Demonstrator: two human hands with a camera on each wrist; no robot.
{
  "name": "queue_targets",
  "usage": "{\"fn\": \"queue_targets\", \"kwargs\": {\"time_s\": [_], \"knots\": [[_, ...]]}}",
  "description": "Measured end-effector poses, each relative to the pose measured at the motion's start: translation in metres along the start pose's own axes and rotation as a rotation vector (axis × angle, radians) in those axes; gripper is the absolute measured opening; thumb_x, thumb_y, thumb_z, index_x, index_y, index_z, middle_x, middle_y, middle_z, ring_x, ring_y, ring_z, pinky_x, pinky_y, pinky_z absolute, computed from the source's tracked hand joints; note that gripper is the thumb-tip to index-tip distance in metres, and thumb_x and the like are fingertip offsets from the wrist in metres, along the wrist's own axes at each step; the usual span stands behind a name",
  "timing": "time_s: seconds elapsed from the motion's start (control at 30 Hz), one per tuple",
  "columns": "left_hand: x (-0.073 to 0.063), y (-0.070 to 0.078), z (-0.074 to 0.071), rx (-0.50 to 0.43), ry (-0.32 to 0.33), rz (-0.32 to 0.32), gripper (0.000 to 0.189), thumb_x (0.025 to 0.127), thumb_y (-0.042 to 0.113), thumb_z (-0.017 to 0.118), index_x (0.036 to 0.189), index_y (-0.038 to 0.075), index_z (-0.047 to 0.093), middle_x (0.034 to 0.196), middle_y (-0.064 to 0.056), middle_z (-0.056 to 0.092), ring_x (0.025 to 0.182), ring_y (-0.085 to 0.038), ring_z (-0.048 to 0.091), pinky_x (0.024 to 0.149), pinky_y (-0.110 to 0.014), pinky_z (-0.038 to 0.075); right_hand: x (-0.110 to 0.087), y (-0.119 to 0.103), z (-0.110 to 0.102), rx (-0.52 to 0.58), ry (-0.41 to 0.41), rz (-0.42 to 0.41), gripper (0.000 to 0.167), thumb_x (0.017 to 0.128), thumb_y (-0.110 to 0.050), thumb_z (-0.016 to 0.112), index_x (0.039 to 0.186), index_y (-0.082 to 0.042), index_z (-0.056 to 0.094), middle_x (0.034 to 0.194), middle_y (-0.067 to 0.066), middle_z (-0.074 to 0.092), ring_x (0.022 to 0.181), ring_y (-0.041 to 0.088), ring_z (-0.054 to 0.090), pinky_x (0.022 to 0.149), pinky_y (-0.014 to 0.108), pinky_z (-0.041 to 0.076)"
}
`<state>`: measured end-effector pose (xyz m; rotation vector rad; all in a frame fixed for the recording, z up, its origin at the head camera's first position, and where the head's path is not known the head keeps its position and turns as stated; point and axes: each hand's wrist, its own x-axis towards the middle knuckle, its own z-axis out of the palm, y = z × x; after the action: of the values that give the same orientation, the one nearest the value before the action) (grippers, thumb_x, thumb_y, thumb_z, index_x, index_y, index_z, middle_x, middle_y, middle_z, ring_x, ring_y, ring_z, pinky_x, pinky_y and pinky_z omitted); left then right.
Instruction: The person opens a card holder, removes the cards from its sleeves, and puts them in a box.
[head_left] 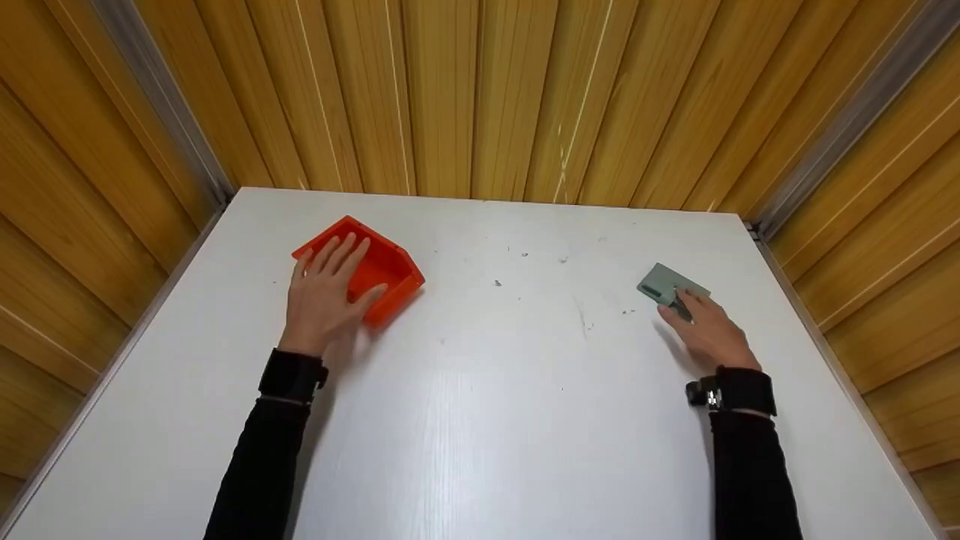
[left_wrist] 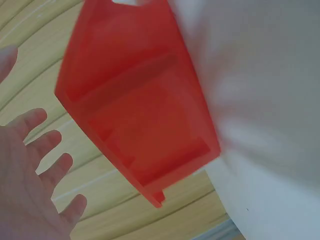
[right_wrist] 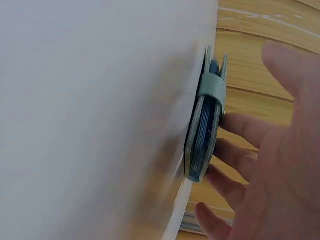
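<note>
A red plastic bin [head_left: 386, 259] with an angled front lies at the left of the white table. Over its near left side my left hand [head_left: 324, 304] is spread, fingers straight. In the left wrist view those fingers [left_wrist: 52, 172] stand apart from the bin; no grip on it shows. At the right, a grey-green card holder [head_left: 660, 279] lies flat, closed by a snap strap [right_wrist: 214, 88], with a stack of cards or sleeves along its edge. My right hand [head_left: 712, 334] reaches over it with loosely bent fingers; the fingertips appear to touch its top. The thumb is apart from it.
The white table [head_left: 480, 420] bears small dark marks between the two things. Wood-patterned panels [head_left: 480, 97] wall it in at the back and both sides, with grey metal posts [head_left: 161, 90] at the corners.
</note>
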<state>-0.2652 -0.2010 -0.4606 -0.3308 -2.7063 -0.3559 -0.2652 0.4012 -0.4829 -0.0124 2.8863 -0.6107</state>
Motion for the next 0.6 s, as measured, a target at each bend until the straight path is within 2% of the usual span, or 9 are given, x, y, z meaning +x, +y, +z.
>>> {"fn": "queue_targets", "kwargs": {"time_s": [0.17,0.27,0.43,0.53,0.6], "knots": [[0.007,0.029,0.007,-0.032,0.011,0.065,0.075,0.097,0.056,0.061,0.16,0.021,0.041,0.164,-0.009,0.042,0.153,-0.032,0.035,0.126,-0.058,0.023,0.005,-0.025,0.004,-0.008,-0.056,-0.036,0.096,0.102,-0.072,0.036,0.164,-0.002,0.016,0.167,0.035,0.011,0.152,0.058,0.012,0.116,0.077,0.02],[0.014,0.057,0.017,-0.045,-0.042,0.121,0.071,0.1,0.053,0.06,0.16,0.022,0.04,0.164,-0.008,0.042,0.153,-0.031,0.036,0.127,-0.056,0.024,0.008,-0.049,0.012,-0.01,-0.076,-0.1,0.092,0.103,-0.069,0.039,0.164,-0.004,0.02,0.168,0.03,0.015,0.154,0.054,0.014,0.119,0.073,0.021],[0.028,0.107,0.041,-0.072,-0.233,0.19,0.061,0.103,0.044,0.061,0.158,0.023,0.044,0.163,-0.004,0.044,0.152,-0.028,0.04,0.124,-0.052,0.032,0.007,-0.102,0.037,0.006,-0.138,-0.242,0.083,0.102,-0.065,0.048,0.164,-0.014,0.03,0.17,0.021,0.022,0.155,0.046,0.023,0.121,0.067,0.027],[0.038,0.131,0.057,-0.148,-0.37,0.191,0.055,0.105,0.037,0.06,0.156,0.02,0.048,0.161,-0.006,0.048,0.148,-0.029,0.045,0.121,-0.051,0.038,0.0,-0.135,0.056,0.002,-0.179,-0.336,0.079,0.1,-0.064,0.055,0.163,-0.019,0.034,0.171,0.016,0.024,0.156,0.042,0.025,0.12,0.064,0.03],[0.04,0.141,0.064,-0.199,-0.461,0.182,0.052,0.105,0.033,0.06,0.154,0.017,0.051,0.157,-0.009,0.052,0.143,-0.03,0.051,0.118,-0.05,0.042,-0.006,-0.155,0.068,-0.008,-0.203,-0.407,0.078,0.099,-0.062,0.057,0.162,-0.021,0.036,0.171,0.012,0.026,0.157,0.038,0.023,0.122,0.062,0.029]]}}
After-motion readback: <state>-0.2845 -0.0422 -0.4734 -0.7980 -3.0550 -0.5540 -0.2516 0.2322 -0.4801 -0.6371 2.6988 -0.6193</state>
